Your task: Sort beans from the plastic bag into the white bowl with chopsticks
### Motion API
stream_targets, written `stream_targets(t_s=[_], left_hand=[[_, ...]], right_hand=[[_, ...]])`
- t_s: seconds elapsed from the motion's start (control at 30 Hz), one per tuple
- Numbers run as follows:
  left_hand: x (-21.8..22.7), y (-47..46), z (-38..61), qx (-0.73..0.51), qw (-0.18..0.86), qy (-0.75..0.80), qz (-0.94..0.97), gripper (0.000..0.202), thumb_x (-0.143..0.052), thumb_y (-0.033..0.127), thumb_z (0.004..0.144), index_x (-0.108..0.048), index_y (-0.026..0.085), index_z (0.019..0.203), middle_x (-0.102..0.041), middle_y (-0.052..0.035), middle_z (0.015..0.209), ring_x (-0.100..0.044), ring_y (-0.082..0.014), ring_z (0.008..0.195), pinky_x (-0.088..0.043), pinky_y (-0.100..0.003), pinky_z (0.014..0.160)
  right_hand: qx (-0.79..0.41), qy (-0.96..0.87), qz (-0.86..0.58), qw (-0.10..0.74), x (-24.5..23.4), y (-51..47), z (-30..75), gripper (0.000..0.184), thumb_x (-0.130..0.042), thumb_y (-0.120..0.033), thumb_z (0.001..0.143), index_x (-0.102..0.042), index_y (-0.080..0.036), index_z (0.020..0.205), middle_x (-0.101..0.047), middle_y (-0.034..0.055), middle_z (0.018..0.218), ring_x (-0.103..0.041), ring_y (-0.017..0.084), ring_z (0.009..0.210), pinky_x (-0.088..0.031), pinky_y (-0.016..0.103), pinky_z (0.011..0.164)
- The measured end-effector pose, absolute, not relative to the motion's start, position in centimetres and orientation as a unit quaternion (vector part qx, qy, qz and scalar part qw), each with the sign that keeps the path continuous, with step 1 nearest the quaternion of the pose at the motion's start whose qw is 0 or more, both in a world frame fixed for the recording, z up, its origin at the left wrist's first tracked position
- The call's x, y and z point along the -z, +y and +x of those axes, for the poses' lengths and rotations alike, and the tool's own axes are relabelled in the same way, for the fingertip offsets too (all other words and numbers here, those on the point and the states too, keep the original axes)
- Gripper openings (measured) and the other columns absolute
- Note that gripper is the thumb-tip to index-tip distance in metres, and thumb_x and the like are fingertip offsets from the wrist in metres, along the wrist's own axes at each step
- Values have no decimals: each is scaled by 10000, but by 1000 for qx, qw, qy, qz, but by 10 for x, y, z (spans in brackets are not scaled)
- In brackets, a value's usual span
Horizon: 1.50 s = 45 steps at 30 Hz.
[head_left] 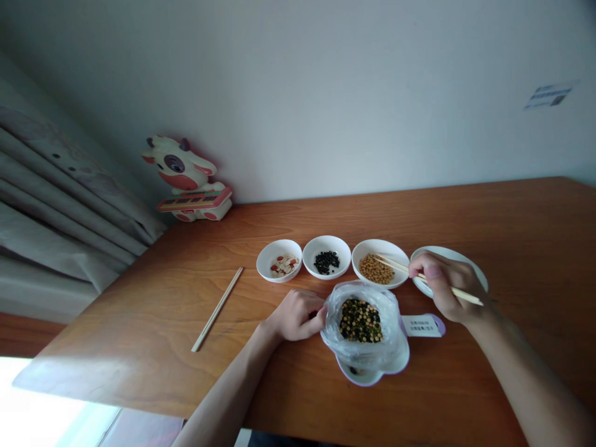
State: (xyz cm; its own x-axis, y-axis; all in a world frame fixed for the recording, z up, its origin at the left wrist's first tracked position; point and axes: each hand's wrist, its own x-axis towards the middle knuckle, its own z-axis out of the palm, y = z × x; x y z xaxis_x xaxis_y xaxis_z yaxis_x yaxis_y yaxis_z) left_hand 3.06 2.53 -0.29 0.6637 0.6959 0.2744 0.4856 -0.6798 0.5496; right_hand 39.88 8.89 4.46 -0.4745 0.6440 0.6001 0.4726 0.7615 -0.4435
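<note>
From the head view, the right hand (442, 282) has its grip closed round smooth, slender wooden chopsticks (467, 296), their thin tips among the round yellow beans (375, 270) in a glossy white bowl (391, 248). The left hand (298, 315) has curled fingers touching the edge of a crinkled clear plastic bag (388, 304); whether its grip pinches the film I cannot tell. The bag gapes open around mixed beans (361, 321), resting in a scalloped, lilac-rimmed tray (372, 375) on the wood-grained tabletop (437, 385), just in front of the bowl
</note>
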Motion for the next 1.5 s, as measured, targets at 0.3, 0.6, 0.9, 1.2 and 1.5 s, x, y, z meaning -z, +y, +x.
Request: stream_targets(t_s=[0.3, 0.6, 0.9, 1.2, 1.5], left_hand=[[3, 26, 30, -237, 211, 334, 887, 461, -353, 379, 1130, -430, 193, 716, -617, -44, 687, -492, -145, 623, -355, -295, 647], [3, 26, 30, -235, 212, 335, 888, 473, -350, 388, 1135, -451, 191, 718, -626, -47, 694, -504, -145, 628, -363, -298, 648], [3, 26, 30, -239, 214, 329, 888, 458, -364, 376, 1132, -441, 193, 719, -622, -43, 691, -506, -147, 630, -352, -292, 642], [4, 25, 29, -232, 213, 336, 888, 478, -349, 395, 1135, -446, 191, 714, -630, -47, 698, -515, -145, 624, -364, -297, 646], [0, 26, 30, -227, 208, 338, 890, 517, -323, 417, 1142, -473, 190, 702, -638, -57, 693, -524, -147, 614, -380, -301, 627]], right_hand=[[-79, -858, -314, 398, -45, 90, 397, 295, -405, -188, 1101, -645, -225, 934, -702, 34, 860, -678, 201, 772, -470, 335, 750], [-49, -854, -315, 412, -42, 89, 397, 307, -419, -145, 1091, -671, -209, 928, -719, 37, 857, -688, 183, 766, -477, 312, 720], [-25, -845, -320, 427, -42, 86, 396, 375, -373, -158, 1101, -673, -223, 885, -656, 6, 738, -611, 159, 616, -438, 304, 616], [-90, -846, -336, 403, -50, 84, 398, 432, -322, -334, 1139, -641, -229, 867, -603, 10, 719, -541, 168, 595, -406, 323, 614], [-136, -825, -389, 386, -61, 78, 399, 522, -283, -462, 1150, -659, -246, 859, -598, 17, 648, -553, 189, 558, -429, 343, 577]])
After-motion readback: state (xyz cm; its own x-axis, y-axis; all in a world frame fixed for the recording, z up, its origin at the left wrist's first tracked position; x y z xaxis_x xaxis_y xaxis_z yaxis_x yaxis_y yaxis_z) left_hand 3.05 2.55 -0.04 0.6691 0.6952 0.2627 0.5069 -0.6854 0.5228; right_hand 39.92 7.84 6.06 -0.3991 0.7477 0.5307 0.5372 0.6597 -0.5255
